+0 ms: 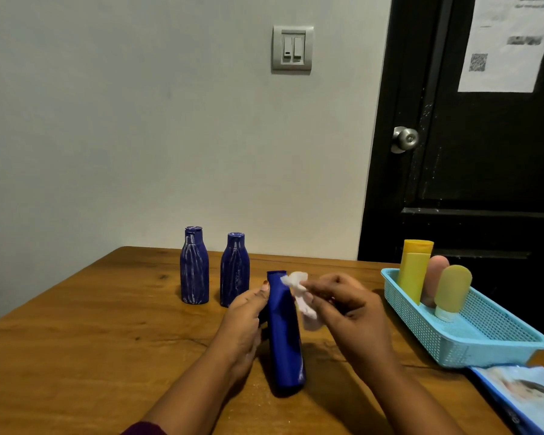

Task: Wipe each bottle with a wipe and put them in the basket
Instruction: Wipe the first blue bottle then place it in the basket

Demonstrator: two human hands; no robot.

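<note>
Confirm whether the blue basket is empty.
No: the basket holds a yellow bottle, a pinkish bottle and an olive bottle.

My left hand (244, 323) is gripping the blue bottle (285, 340); my right hand (350, 312) is pinching the wipe (297, 285) against it, both forearms reaching forward.

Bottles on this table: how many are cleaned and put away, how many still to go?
Done: three bottles stand in the basket. In hand: the left hand holds a blue bottle while the right hand presses a wipe near its top. Left: two streaked blue bottles on the table.
</note>
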